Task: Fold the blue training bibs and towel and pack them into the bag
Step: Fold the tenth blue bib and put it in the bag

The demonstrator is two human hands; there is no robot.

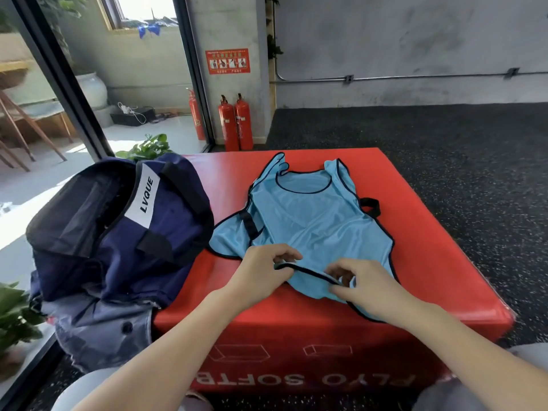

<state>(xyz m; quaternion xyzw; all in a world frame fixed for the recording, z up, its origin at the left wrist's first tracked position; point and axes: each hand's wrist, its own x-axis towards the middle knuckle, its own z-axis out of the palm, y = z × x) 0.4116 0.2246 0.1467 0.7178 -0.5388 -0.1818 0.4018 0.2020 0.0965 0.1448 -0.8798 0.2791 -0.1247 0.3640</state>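
While the navy bag is sitting open at the red plyo box's left edge, the blue bib's black-trimmed hem, near the front edge, is being pinched by the left hand and right hand.

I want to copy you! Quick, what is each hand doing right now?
Left hand: pinches the black-trimmed hem of the blue bib.
Right hand: pinches the same hem, further along.
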